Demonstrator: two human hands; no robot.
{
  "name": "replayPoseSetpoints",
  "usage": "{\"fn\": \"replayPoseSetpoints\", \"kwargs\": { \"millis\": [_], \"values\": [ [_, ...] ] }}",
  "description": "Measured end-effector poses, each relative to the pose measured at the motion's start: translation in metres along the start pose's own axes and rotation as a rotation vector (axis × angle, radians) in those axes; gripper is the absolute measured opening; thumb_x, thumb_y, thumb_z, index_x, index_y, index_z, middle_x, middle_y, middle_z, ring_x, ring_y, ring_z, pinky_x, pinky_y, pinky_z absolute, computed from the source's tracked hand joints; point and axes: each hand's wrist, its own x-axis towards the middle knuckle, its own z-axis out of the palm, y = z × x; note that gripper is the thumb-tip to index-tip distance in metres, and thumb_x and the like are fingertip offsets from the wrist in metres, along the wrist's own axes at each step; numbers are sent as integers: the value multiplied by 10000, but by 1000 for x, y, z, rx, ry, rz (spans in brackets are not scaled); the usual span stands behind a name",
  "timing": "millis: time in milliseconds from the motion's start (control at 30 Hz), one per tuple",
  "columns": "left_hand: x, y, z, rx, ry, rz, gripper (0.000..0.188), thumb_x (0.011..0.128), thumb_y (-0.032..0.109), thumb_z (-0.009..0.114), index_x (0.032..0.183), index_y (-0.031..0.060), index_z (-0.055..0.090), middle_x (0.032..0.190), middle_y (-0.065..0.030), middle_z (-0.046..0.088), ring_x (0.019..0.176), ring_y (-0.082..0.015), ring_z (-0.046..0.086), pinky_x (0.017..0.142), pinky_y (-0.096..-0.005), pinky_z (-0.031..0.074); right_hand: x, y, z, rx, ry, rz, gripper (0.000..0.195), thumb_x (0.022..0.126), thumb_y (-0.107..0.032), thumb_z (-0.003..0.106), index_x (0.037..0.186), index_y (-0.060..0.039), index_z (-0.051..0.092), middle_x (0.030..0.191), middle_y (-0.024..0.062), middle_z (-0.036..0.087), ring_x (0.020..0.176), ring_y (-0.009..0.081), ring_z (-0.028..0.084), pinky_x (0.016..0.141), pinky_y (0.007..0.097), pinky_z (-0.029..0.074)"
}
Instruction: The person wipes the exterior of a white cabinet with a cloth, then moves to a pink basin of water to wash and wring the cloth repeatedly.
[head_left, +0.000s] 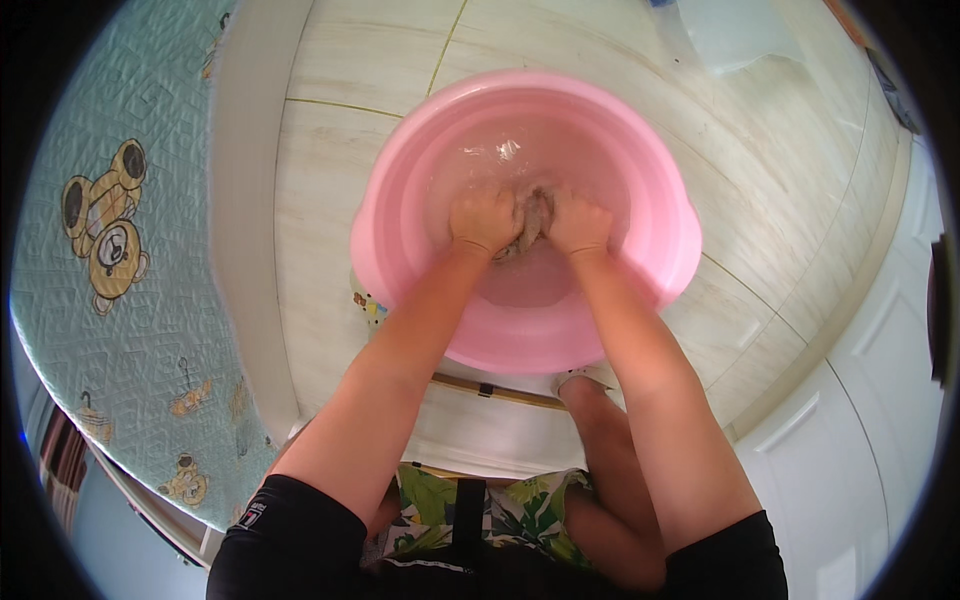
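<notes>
A round pink plastic basin (525, 352) stands on the floor in front of me, with water (555, 150) in it. Inside the basin, my left hand (486, 217) is closed in a fist around one side of a wet greyish-brown cloth (532, 225). On the cloth's other side, my right hand (579, 221) grips it the same way. The two fists are a short way apart, and the cloth is bunched between them. Part of the cloth trails into the water below the left fist. Its full shape is hidden by my hands and the water.
To the left is a bed with a pale teal quilted cover (172, 330) printed with bears. White panelled doors (840, 427) line the right side. A translucent plastic sheet or bag (739, 34) lies on the tiled floor (345, 45). My shoe (577, 379) is close to the basin.
</notes>
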Motion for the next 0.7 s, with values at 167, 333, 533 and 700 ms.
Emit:
{"fn": "replayPoseSetpoints", "kwargs": {
  "millis": [167,333,533,700],
  "values": [
    [24,7,-31,-314,-126,-141,293,808,375,676,906,103,728,906,-115,708,796,-350,675,711,-439,543,12,27,-46,145,264,-215,395,845,-418,670,1051,-82,661,908,184,721,881,335,708,713,430,570],
    [7,-12,-57,-1292,-529,-541,340,973,387,551,1089,103,695,967,-86,717,813,-285,686,713,-434,547,-27,9,-98,706,15,-26,391,777,-375,793,880,-18,671,780,155,702,728,309,685,670,398,537],
    [12,53,-110,-2074,-572,-1023,469,1037,453,355,1174,68,585,1120,-127,640,1028,-256,628,817,-428,548,-56,-32,-106,866,31,64,518,842,-469,720,628,-5,635,639,119,642,530,214,600,549,364,478],
    [23,52,-69,-1905,-314,-1096,458,1016,443,332,1192,96,573,1105,-117,648,1021,-277,629,845,-473,525,-54,-62,-61,1041,254,17,448,903,-377,682,717,31,679,654,103,638,621,176,572,608,358,438]
  ]
}}
